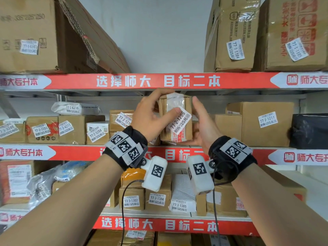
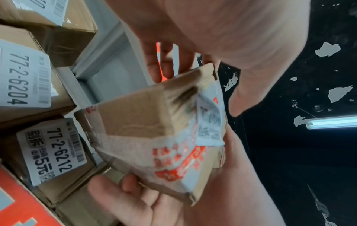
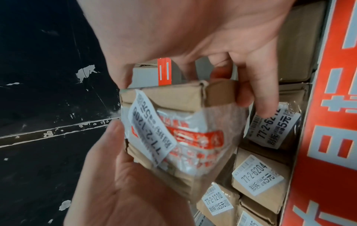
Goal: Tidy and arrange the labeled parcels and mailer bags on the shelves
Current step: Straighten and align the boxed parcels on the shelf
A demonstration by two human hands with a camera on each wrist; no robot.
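While both hands are raised to the middle shelf (image 1: 124, 145), a small cardboard parcel (image 1: 177, 121) is held between them just in front of that shelf's opening, tilted, its white label (image 1: 180, 121) reading 77-2-1206 and partly lifting at one end. Left hand (image 1: 150, 118): fingers curled over the parcel's top and left side, thumb pressed on the label face. Right hand (image 1: 204, 128): palm against the parcel's right side, fingers passing underneath it; grip confirmed in the left wrist view, where fingertips (image 2: 133, 183) support the lower corner. Red-printed tape wraps the parcel's lower part.

Shelving: grey metal racks with red and white banner strips (image 1: 159, 80) along each front edge. Middle shelf carries labelled cardboard boxes, including 77-2-5204 (image 1: 96, 133) left of the hands, 77-2-1211 (image 1: 266, 121) to the right, a white mailer bag (image 1: 74, 108) lying on top of boxes at left, and a black bag (image 1: 309, 133) at far right. Upper shelf holds large cartons at both ends, one leaning at left (image 1: 95, 38). Lower shelf holds boxes 77-3-1302 (image 1: 131, 199) and 77-3-1304 (image 1: 157, 198) side by side. White wall (image 1: 159, 32) behind. The wrist views show a dark ceiling with peeling patches and a tube light (image 2: 332, 122).
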